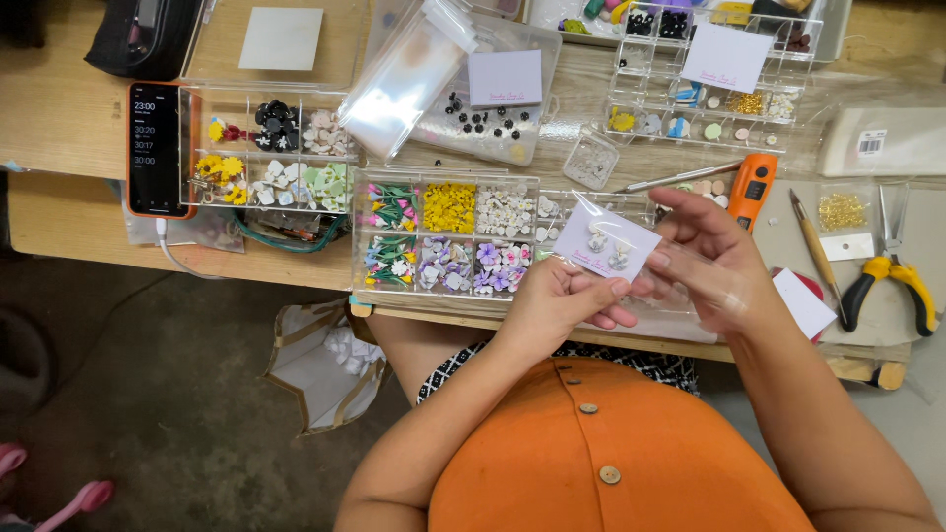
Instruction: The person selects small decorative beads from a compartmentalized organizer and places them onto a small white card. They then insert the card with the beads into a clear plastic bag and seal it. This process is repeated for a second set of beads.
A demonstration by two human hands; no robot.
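Both hands hold a small white card with two pale earrings (606,243), wrapped in a clear plastic sleeve, just above the table's front edge. My left hand (557,300) pinches the card's lower edge from below. My right hand (714,261) grips the sleeve's right side with fingers and thumb. Right behind the card lies a clear compartment box (445,236) filled with tiny flower pieces in yellow, purple, white and pink.
A phone (156,148) lies at the left beside a second clear box (271,148) of small flowers. Yellow-handled pliers (892,281), an orange cutter (751,187), a thin tool (814,251), a bag of gold findings (843,210) and more bead trays (709,84) surround the work spot. An open bag (320,365) sits on the floor.
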